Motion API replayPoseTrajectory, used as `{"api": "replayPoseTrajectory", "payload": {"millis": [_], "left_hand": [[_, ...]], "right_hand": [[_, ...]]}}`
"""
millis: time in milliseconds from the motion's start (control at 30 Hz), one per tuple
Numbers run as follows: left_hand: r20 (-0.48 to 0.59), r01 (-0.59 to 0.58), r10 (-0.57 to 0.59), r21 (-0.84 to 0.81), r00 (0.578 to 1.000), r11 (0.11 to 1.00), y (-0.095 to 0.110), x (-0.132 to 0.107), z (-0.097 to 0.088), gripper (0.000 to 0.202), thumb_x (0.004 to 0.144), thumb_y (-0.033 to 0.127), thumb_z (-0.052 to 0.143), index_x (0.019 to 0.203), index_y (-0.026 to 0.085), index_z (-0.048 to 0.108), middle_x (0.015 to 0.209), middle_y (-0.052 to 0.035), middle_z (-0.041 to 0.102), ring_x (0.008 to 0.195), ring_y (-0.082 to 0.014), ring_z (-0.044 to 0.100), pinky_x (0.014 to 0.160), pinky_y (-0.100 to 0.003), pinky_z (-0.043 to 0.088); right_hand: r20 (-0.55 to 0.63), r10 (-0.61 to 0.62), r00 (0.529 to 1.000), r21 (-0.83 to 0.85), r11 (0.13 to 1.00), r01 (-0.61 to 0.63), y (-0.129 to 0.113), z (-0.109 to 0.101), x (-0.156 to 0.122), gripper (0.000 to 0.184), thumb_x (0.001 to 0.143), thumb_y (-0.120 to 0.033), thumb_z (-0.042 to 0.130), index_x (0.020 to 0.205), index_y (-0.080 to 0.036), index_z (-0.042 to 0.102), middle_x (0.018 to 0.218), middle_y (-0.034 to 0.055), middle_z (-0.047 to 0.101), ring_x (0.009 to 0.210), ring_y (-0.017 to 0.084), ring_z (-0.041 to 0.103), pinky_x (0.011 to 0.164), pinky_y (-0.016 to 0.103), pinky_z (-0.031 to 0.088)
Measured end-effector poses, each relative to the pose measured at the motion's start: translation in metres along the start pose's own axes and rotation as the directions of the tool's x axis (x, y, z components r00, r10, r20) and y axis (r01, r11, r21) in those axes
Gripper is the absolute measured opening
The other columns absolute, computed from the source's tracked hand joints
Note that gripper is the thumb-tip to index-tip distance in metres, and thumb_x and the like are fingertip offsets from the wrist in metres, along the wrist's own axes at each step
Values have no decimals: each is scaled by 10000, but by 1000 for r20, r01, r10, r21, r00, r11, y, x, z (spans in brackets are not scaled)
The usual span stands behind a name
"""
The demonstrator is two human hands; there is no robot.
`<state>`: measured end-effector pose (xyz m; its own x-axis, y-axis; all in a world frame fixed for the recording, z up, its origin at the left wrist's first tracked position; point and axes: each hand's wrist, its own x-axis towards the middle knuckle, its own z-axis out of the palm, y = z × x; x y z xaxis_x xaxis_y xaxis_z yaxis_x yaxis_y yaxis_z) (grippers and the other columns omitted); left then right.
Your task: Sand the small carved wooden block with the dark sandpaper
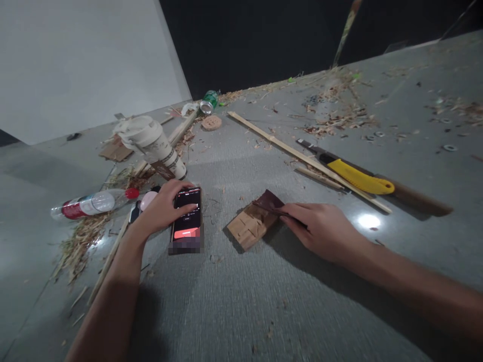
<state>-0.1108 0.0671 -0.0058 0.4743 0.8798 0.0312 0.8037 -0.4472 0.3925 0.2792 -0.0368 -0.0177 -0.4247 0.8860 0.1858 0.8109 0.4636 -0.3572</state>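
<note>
Left hand: the left hand [160, 208] is resting over the left edge of the phone [186, 218], its fingers [184, 197] curled loosely, the thumb pressing on the lit screen; it is touching the phone rather than gripping it.
Phone: it is lying flat on the grey table [264, 301], screen up and glowing, with a red patch showing low on the screen.
Right hand: the right hand [320, 229] is lying to the right of the phone, its fingers [292, 211] pinched closed on a dark sheet of sandpaper [269, 203].
Sandpaper: it is draping over the far end of the wooden piece [249, 226], touching it.
Wooden piece: a small slatted block of pale strips, sitting just right of the phone, between the two hands.
Knife: a yellow-handled knife [354, 176] is lying well to the right of the phone and farther away, beside a long thin wooden stick [298, 156] that is running diagonally.
Paper cup: a lidded paper cup [154, 143] is lying tipped on its side just beyond the phone.
Bottle: a clear plastic bottle [92, 203] with a red cap is lying on its side left of the phone, among wood shavings [81, 241].
Can: a green can [209, 102] is lying on its side far beyond the phone, near the table's back edge.
</note>
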Motion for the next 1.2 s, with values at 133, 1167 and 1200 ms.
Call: {"api": "replayPoseTrajectory", "payload": {"millis": [133,1167,1200], "left_hand": [[5,8,-8,1,1000,1000,1,-1,-1,450,951,519,639,1298,236,589,1290,-98,588,1236,-315,572,1110,-505,444],[19,9,-9,-9,1000,1000,3,-1,-2,487,963,560,602,1326,237,582,1324,-111,588,1272,-340,549,1132,-553,416],[23,12,-12,-6,1000,1000,3,-1,-1,504,954,571,610,1333,240,581,1329,-112,583,1275,-346,545,1131,-557,417]], "right_hand": [[-6,-1,1000,17,1000,1,1,-1,0,300,1045,-274,458,1144,-235,738,945,85,794,784,227,739,641,323,493],[3,0,1000,-5,1000,0,6,5,-3,297,1057,-293,446,1142,-213,719,1051,96,803,839,264,770,663,359,519],[-1,-2,1000,-9,1000,2,6,5,-3,297,1057,-290,446,1144,-213,719,1054,95,803,837,263,770,658,356,518]]}}
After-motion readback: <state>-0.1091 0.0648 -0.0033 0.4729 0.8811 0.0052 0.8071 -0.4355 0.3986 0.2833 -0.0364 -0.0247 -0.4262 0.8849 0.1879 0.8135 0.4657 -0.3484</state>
